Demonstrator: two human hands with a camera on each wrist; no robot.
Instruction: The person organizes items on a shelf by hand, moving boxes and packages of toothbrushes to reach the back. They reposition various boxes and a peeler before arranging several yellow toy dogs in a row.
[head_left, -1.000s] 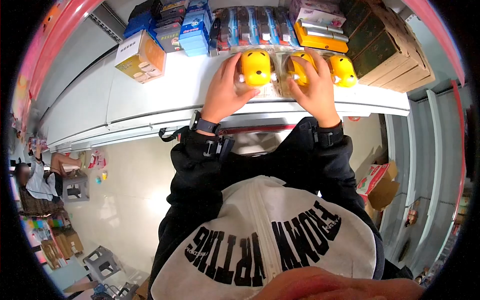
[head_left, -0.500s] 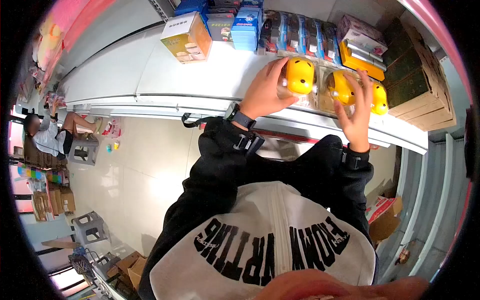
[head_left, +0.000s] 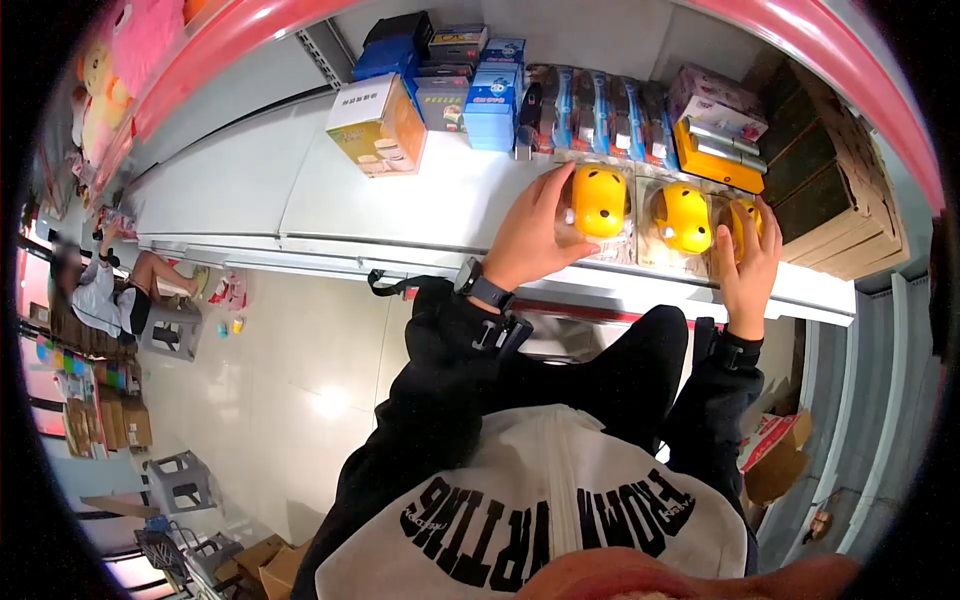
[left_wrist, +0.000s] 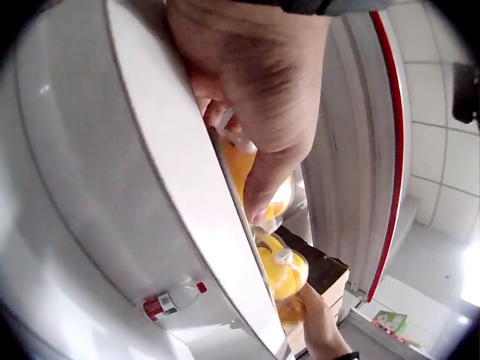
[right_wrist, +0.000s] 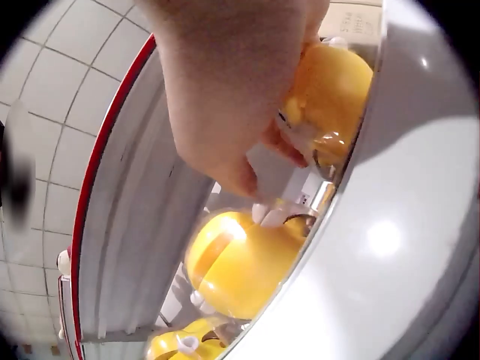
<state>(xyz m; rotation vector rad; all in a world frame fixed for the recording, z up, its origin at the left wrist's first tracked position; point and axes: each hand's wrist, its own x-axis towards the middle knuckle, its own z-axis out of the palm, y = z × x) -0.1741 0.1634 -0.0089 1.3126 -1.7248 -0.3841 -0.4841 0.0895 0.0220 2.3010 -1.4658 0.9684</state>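
Three yellow animal-faced toys in clear plastic packs lie in a row on a white shelf. My left hand holds the left toy pack by its left side, thumb at the front and fingers behind. The middle toy pack lies untouched between my hands. At the right end my right hand has its thumb and fingers round the right toy pack, partly covering it. In the right wrist view the curled fingers are at the edge of that right pack.
Behind the toys stand blue-handled packaged goods, blue boxes and a yellow box. A brown carton borders the row on the right. A gold-and-white box stands left on the shelf. Someone sits on a stool far left.
My right hand has moved from the middle toy pack to the right one. My left hand has stayed at the left pack. The head view has shifted so the shelf lies further right.
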